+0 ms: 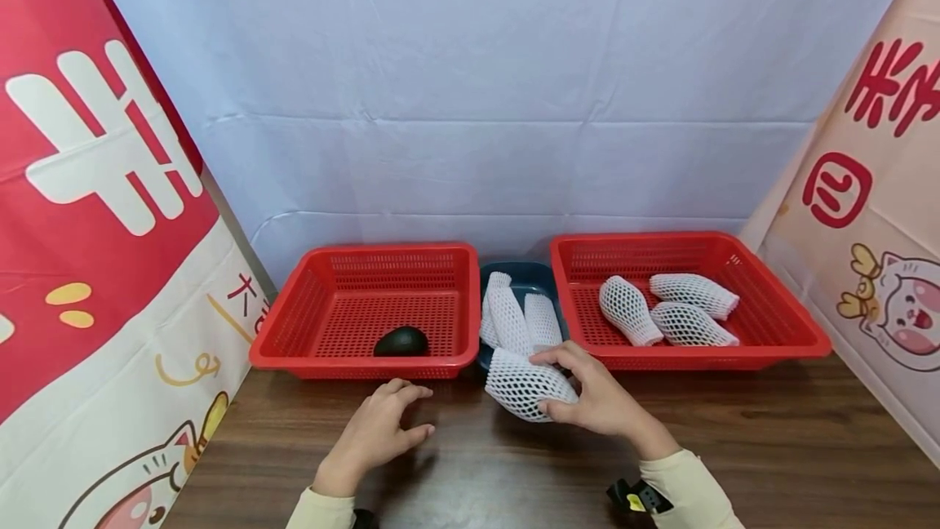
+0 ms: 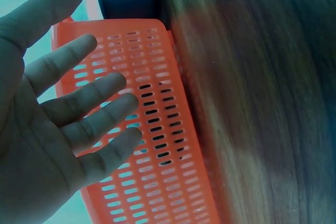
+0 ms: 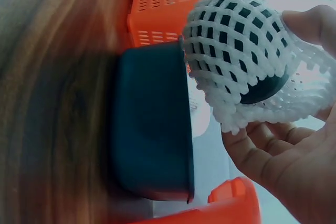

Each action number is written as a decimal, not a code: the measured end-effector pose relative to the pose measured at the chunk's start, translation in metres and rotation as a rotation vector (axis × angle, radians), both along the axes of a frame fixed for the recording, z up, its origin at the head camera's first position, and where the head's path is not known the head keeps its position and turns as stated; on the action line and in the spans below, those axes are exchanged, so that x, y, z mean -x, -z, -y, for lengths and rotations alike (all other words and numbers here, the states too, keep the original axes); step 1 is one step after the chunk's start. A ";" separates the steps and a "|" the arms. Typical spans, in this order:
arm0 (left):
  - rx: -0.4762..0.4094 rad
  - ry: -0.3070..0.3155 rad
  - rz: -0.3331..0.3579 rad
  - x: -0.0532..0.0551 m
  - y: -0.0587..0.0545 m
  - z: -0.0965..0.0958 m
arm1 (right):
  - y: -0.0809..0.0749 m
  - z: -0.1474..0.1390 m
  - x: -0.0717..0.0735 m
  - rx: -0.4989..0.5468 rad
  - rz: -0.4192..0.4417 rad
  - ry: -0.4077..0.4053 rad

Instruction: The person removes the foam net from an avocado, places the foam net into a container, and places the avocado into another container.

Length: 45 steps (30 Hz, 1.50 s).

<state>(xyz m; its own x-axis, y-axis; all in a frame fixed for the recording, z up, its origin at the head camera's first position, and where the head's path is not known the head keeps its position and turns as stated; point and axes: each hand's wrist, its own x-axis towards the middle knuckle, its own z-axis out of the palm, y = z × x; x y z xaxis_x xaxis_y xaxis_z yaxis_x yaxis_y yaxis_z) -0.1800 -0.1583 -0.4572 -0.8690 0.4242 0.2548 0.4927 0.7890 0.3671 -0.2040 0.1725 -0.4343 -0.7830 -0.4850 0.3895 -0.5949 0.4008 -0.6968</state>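
Note:
My right hand grips a dark avocado inside a white foam net sleeve, above the table just in front of the blue bin. In the right wrist view the net covers most of the fruit, and its dark skin shows at the open end. My left hand holds nothing, its fingers spread and slightly bent in front of the left red basket. One bare avocado lies near that basket's front wall. Loose foam nets fill much of the blue bin.
The right red basket contains several net-covered fruits. Both baskets and the bin between them stand in a row on the wooden table. A pale cloth hangs behind, with printed cloths at both sides.

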 end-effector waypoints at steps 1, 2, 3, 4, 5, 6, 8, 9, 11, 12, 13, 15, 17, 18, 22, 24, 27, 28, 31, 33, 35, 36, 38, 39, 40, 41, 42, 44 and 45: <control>0.004 0.001 -0.003 0.000 0.000 0.000 | 0.001 0.001 0.000 -0.001 -0.004 -0.004; 0.008 0.002 -0.004 0.000 0.000 0.001 | 0.003 0.001 0.000 -0.004 -0.011 -0.006; 0.008 0.003 -0.004 0.000 0.001 0.001 | 0.004 0.001 0.001 -0.003 -0.014 -0.011; 0.009 0.003 -0.005 0.000 0.001 0.002 | 0.005 0.002 0.001 -0.003 -0.016 -0.013; 0.009 0.004 -0.003 0.000 0.001 0.002 | 0.006 0.003 0.001 -0.009 -0.022 -0.012; 0.010 0.004 -0.003 0.000 0.002 0.002 | 0.008 0.003 0.001 -0.013 -0.022 -0.014; 0.004 0.004 0.002 0.001 0.003 0.003 | 0.011 0.004 0.002 -0.017 -0.020 -0.027; 0.002 0.004 0.004 0.001 0.003 0.004 | 0.012 0.005 0.002 -0.018 -0.017 -0.035; 0.000 0.002 0.012 0.001 0.004 0.005 | 0.016 0.006 0.002 -0.029 -0.016 -0.050; 0.003 0.001 0.014 0.001 0.005 0.006 | 0.018 0.006 0.003 -0.032 -0.008 -0.059; 0.004 0.001 0.019 0.001 0.005 0.006 | 0.020 0.007 0.003 -0.039 -0.009 -0.065; 0.007 -0.003 0.030 0.002 0.007 0.007 | 0.023 0.007 0.003 -0.056 -0.006 -0.069; 0.008 -0.004 0.041 0.002 0.008 0.008 | 0.026 0.007 0.004 -0.073 -0.012 -0.067; 0.007 -0.003 0.047 0.002 0.009 0.008 | 0.027 0.007 0.005 -0.080 -0.011 -0.065; -0.001 0.003 0.070 0.002 0.010 0.007 | 0.031 0.007 0.006 -0.122 -0.023 -0.074; -0.003 0.007 0.076 0.002 0.011 0.007 | 0.032 0.007 0.007 -0.155 -0.020 -0.082; 0.000 0.007 0.071 0.001 0.010 0.007 | 0.032 0.007 0.008 -0.210 -0.019 -0.086; 0.000 0.008 0.067 0.001 0.010 0.007 | 0.031 0.007 0.008 -0.226 -0.019 -0.084; -0.002 0.005 0.066 0.001 0.009 0.007 | 0.029 0.006 0.008 -0.259 -0.015 -0.076; -0.001 0.002 0.070 0.001 0.009 0.007 | 0.029 0.005 0.008 -0.272 -0.013 -0.072; -0.001 0.000 0.077 0.000 0.009 0.007 | 0.028 0.005 0.008 -0.272 0.001 -0.073; 0.000 -0.002 0.079 0.000 0.009 0.007 | 0.028 0.005 0.008 -0.272 0.007 -0.073; 0.001 -0.002 0.080 0.000 0.009 0.007 | 0.027 0.005 0.008 -0.278 0.015 -0.075; 0.001 -0.001 0.079 0.000 0.008 0.007 | 0.026 0.004 0.008 -0.284 0.015 -0.074; 0.001 -0.002 0.075 0.000 0.008 0.007 | 0.025 0.004 0.008 -0.292 0.014 -0.073; -0.003 -0.002 0.073 -0.001 0.008 0.008 | 0.022 0.003 0.007 -0.298 0.013 -0.071; -0.006 -0.006 0.066 -0.001 0.007 0.008 | 0.020 0.003 0.007 -0.306 0.010 -0.066; -0.014 -0.017 0.051 -0.002 0.004 0.010 | 0.013 0.001 0.006 -0.318 0.006 -0.055; -0.018 -0.021 0.044 -0.003 0.003 0.010 | 0.009 0.000 0.006 -0.321 0.005 -0.048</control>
<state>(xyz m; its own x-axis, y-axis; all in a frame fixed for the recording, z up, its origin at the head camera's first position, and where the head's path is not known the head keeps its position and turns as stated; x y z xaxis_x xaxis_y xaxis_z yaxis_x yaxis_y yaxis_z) -0.1772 -0.1687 -0.4603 -0.8881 0.4012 0.2242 0.4593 0.7919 0.4024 -0.2096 0.1730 -0.4431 -0.7581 -0.6185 0.2068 -0.6149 0.5724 -0.5425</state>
